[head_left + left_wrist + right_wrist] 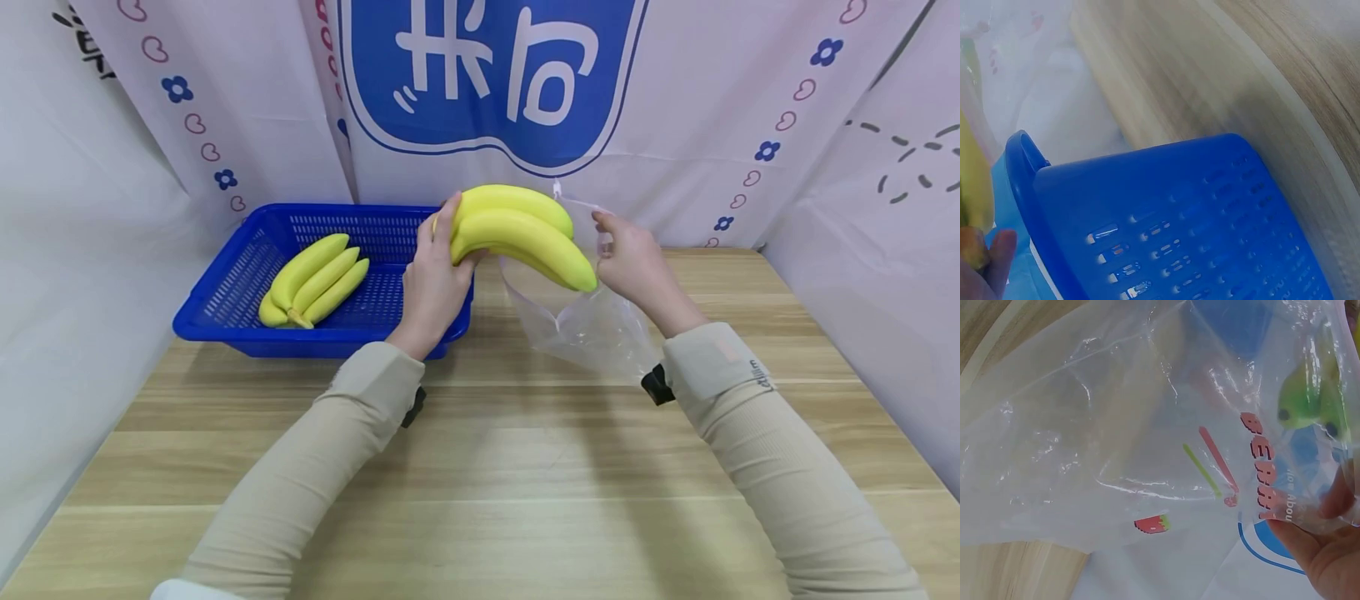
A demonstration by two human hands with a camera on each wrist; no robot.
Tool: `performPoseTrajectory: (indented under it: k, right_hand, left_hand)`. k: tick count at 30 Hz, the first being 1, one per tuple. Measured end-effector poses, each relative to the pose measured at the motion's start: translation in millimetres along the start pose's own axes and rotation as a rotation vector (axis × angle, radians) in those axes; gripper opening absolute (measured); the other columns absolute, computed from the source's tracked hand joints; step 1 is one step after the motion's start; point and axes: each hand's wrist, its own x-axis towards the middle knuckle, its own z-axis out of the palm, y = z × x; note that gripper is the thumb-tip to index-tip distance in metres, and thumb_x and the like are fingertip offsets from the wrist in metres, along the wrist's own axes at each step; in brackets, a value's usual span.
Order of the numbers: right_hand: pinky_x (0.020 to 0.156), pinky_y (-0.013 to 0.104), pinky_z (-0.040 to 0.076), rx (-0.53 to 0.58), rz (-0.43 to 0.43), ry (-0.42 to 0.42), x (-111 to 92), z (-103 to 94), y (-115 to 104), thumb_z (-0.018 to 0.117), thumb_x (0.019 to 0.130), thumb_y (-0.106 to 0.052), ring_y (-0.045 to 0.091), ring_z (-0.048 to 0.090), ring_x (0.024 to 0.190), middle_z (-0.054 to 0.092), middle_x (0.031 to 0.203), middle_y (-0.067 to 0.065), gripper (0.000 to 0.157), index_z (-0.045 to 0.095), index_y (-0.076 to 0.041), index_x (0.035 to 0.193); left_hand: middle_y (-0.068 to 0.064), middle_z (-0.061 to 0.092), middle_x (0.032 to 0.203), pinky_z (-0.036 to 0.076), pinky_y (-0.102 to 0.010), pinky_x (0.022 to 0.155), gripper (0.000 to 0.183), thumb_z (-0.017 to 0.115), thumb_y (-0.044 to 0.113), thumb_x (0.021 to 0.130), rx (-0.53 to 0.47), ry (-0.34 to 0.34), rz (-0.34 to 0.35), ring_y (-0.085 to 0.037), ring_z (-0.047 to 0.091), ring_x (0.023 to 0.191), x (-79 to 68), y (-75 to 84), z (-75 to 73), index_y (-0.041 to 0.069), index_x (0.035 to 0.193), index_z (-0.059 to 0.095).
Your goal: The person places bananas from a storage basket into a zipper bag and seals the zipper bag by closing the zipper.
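A bunch of yellow bananas with greenish tips hangs over the table, gripped at its stem end by my left hand. Its tips point right, toward the mouth of a clear plastic bag. My right hand pinches the upper edge of that bag, and the bag's body droops below the fingers. In the right wrist view, the green banana tips show through the printed plastic. At the left edge of the left wrist view, a banana and part of my left hand appear.
To the left stands a blue perforated basket, its right end just under my left wrist. Another bunch of bananas lies inside it. A printed white cloth hangs behind the wooden table.
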Motion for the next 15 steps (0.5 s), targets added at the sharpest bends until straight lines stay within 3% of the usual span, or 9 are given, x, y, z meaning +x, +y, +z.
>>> performPoseTrajectory:
  k: [3,8,15]
  right_hand:
    - [0.099,0.051,0.048,0.001,-0.01,-0.002,-1,-0.3,-2,0.041,0.077,0.009,0.042,0.051,0.124,0.046,0.143,0.023,0.072,0.033,-0.002,0.147]
    - [0.094,0.047,0.047,-0.006,-0.046,0.009,-1,0.3,-7,0.038,0.079,0.008,0.037,0.053,0.116,0.046,0.142,0.024,0.067,0.034,0.001,0.146]
    - [0.104,0.049,0.042,-0.007,-0.044,0.013,-1,1.0,-13,0.037,0.087,0.005,0.037,0.05,0.12,0.046,0.142,0.023,0.059,0.034,0.001,0.146]
  left_hand:
    - [-0.009,0.039,0.147,0.054,-0.048,0.072,0.065,0.061,0.035,0.092,0.02,-0.003,0.001,-0.034,0.064,0.088,0.8,0.8,-0.2,0.033,0.148,0.029]
    - [-0.011,0.033,0.15,0.054,-0.047,0.075,0.064,0.059,0.029,0.094,0.062,-0.045,0.063,-0.033,0.062,0.096,0.1,1.7,1.5,0.033,0.149,0.027]
    - [-0.015,0.035,0.149,0.055,-0.047,0.073,0.064,0.06,0.024,0.094,0.061,-0.066,0.101,-0.033,0.063,0.091,-1.1,3.7,4.4,0.03,0.149,0.028]
